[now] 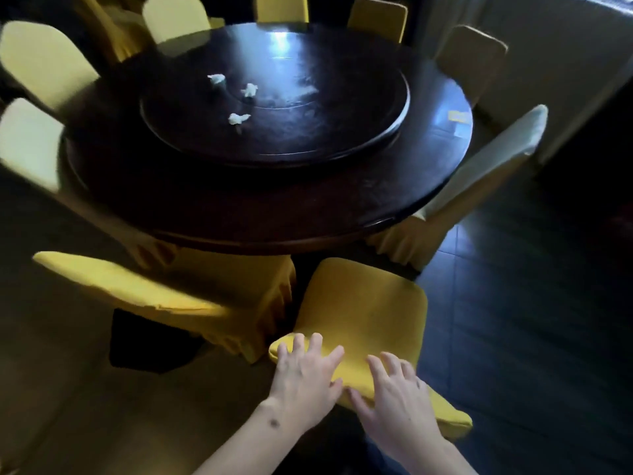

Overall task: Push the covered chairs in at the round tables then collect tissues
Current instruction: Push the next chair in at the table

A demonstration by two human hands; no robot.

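A yellow-covered chair (363, 310) stands in front of me at the near edge of the dark round table (260, 214), its seat short of the table edge. My left hand (305, 375) and my right hand (397, 395) both lie on top of its backrest, fingers spread and fairly straight, pressing on the cover. Three crumpled white tissues lie on the turntable (342, 132): one tissue (216, 79) at the back left, a second tissue (249, 90) to its right, and a third tissue (238, 118) nearest me.
Several more yellow-covered chairs ring the table, among them a chair (144, 296) close on my left and a chair (479, 193) on the right. A small yellow card (459, 116) lies on the table's right rim. Dark tiled floor (520, 320) opens to the right.
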